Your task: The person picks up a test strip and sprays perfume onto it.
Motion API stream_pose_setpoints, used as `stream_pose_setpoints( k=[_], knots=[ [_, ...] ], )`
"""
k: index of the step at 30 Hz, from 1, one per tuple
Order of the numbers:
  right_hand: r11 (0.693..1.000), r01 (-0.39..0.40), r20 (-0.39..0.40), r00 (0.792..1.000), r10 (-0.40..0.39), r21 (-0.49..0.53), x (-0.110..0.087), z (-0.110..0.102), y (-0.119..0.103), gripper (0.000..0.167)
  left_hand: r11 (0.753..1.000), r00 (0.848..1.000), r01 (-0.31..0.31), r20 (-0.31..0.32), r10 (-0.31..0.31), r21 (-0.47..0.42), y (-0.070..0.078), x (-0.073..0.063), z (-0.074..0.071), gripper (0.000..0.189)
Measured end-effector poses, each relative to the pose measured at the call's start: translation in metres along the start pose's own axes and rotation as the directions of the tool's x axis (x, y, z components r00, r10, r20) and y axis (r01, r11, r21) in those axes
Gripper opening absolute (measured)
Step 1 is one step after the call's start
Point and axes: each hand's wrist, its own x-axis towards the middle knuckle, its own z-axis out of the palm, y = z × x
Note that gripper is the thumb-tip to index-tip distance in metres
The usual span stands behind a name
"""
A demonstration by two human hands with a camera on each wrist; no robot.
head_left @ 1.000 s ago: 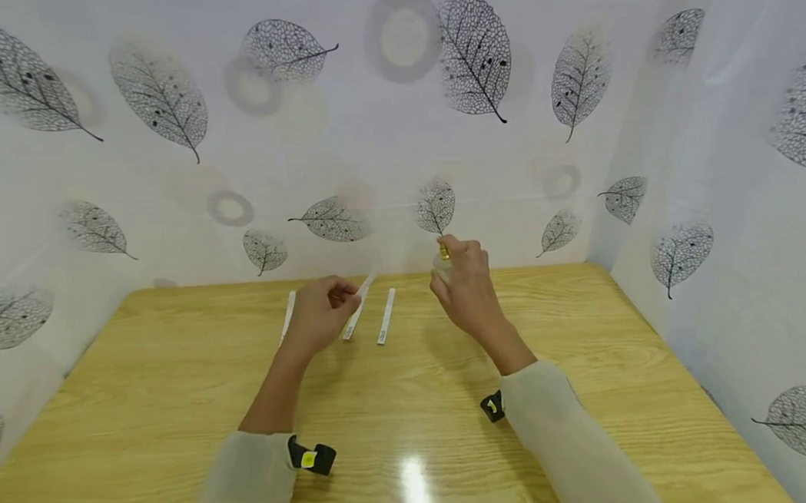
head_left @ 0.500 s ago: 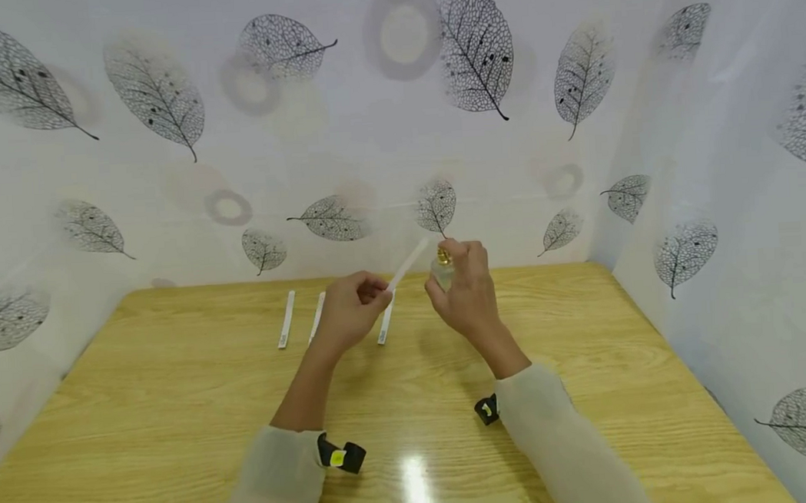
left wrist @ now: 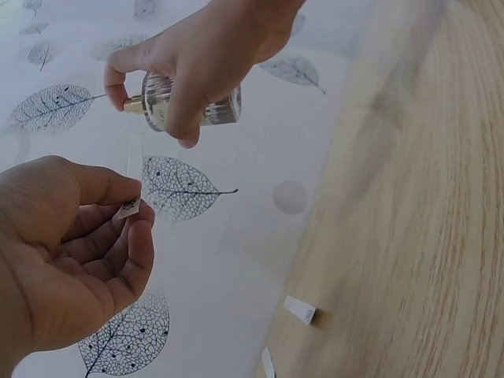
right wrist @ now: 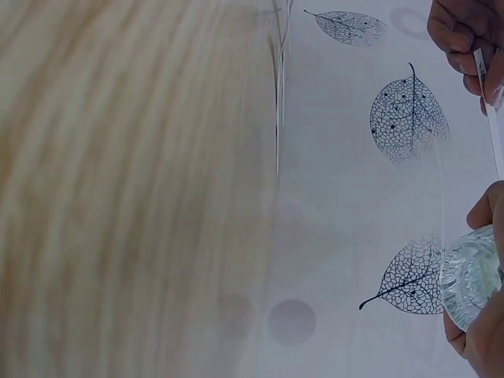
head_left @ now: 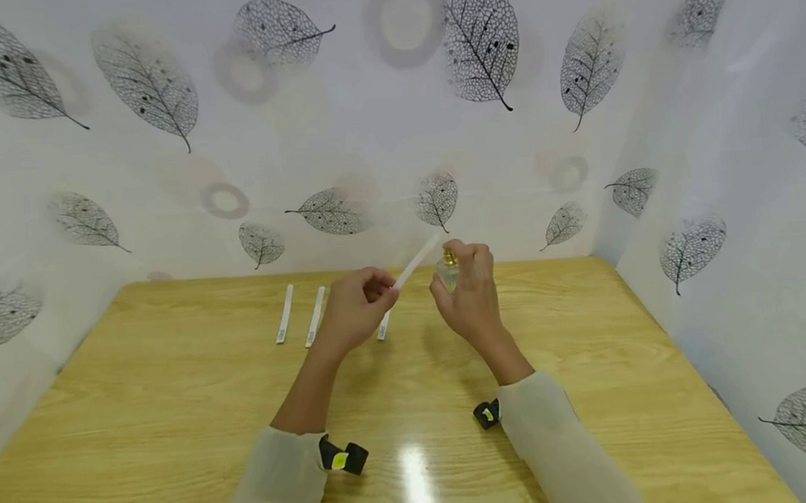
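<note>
Between thumb and fingers my left hand (head_left: pixel 356 308) pinches a white paper test strip (head_left: pixel 417 260), which slants up to the right. Its far end comes close to the gold spray top of a clear glass perfume bottle (head_left: pixel 448 274). My right hand (head_left: pixel 471 293) grips that bottle above the table, the index finger resting on the sprayer. In the left wrist view the bottle (left wrist: pixel 157 102) lies tilted in the right hand, its nozzle near the strip (left wrist: pixel 135 161). The right wrist view shows the faceted glass base of the bottle (right wrist: pixel 470 277).
On the wooden table (head_left: pixel 398 390) lie a white strip (head_left: pixel 285 314) at the left and a second strip (head_left: pixel 315 317) beside it. Another strip (head_left: pixel 384 326) is partly hidden behind the left hand. A leaf-patterned curtain (head_left: pixel 341 147) stands behind the table and at both sides.
My left hand has lifted its strip off the table and carried it right, up to the bottle's top. The right hand has stayed nearly in place with the bottle.
</note>
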Motion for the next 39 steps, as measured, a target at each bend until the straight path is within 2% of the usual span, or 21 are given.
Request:
stream_pose_setpoints(
  k=[5,9,16,22,39],
  knots=[
    [0.999,-0.007,0.009,1.000,0.007,-0.042,0.001,-0.002,-0.001,0.056,1.000,1.000,-0.017,0.013,0.017,0.005,0.003,-0.002,0.001,0.010],
    [0.999,-0.010,0.017,1.000,0.011,-0.051,0.001,-0.005,-0.001,0.056,1.000,1.000,-0.009,0.016,0.009,0.010,0.005,-0.004,0.000,0.010],
    [0.997,-0.032,0.058,0.998,0.028,0.070,0.005,-0.011,-0.003,0.059,0.999,1.000,-0.020,0.019,0.020,0.032,0.010,-0.005,-0.002,0.012],
    [0.994,-0.032,0.058,0.998,0.025,0.109,0.008,-0.014,-0.004,0.055,0.999,0.999,-0.048,0.023,0.047,0.025,0.014,-0.005,-0.002,0.013],
    [0.999,-0.040,0.057,0.998,0.038,0.037,0.005,-0.018,0.000,0.059,0.998,0.998,-0.058,0.038,0.057,0.002,0.021,-0.007,0.001,0.011]
  ],
)
